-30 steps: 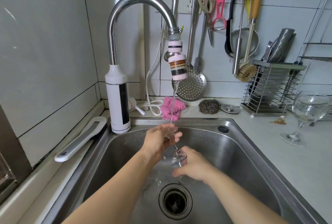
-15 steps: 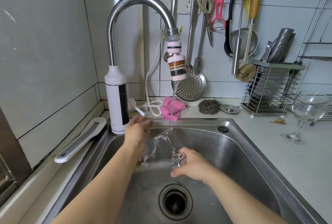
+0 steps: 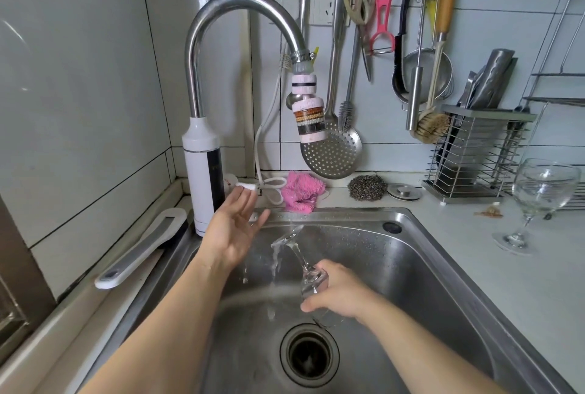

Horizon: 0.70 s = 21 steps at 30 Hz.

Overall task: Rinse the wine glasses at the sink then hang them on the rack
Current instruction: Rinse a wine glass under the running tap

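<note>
My right hand [image 3: 340, 294] grips the bowl of a clear wine glass [image 3: 300, 262] held upside down and tilted over the steel sink [image 3: 427, 267], its foot pointing up and left. Water runs off the foot and stem. My left hand [image 3: 232, 227] is open, fingers spread, raised beside the white base of the tap [image 3: 202, 172] and apart from the glass. No stream falls from the tap's pink filter head [image 3: 310, 118]. A second wine glass [image 3: 538, 200] stands upright on the counter at the right.
The drain [image 3: 308, 354] lies under my right hand. Behind the sink are a pink cloth [image 3: 300, 192], a steel scourer [image 3: 367, 188] and a wire utensil holder [image 3: 474, 153]. Utensils hang on the wall. A white-handled tool [image 3: 142, 246] lies on the left ledge.
My left hand has let go of the glass's foot and moved up and left to the tap base. The stream from the tap has stopped. My right hand still holds the glass.
</note>
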Motion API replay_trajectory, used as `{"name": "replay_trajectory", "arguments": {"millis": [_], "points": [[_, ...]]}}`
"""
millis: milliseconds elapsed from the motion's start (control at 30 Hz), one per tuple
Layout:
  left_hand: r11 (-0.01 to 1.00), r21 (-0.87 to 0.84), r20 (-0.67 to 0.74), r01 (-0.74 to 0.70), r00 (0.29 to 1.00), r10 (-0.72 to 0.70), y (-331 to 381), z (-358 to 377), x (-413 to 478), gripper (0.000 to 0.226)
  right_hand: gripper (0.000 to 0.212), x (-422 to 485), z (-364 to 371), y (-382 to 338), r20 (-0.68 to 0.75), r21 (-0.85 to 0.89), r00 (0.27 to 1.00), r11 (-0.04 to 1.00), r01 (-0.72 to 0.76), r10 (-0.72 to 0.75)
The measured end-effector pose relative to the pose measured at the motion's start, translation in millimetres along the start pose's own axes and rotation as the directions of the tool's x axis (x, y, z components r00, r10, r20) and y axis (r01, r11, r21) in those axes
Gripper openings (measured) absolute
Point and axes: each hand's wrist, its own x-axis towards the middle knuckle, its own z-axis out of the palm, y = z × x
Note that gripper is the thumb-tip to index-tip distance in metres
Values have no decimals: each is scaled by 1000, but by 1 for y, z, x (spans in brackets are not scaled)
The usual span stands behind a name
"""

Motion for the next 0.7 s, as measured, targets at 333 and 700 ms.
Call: {"name": "replay_trajectory", "arguments": {"millis": [333, 700], "points": [[648, 761, 119, 31, 975, -187, -35, 17, -24, 46, 56, 0, 0, 1, -3, 24, 1000, 1000, 0, 0], [768, 640, 179, -28, 977, -113, -56, 29, -31, 23, 74, -2, 4, 1, 151, 181, 988, 982, -51, 24]]}}
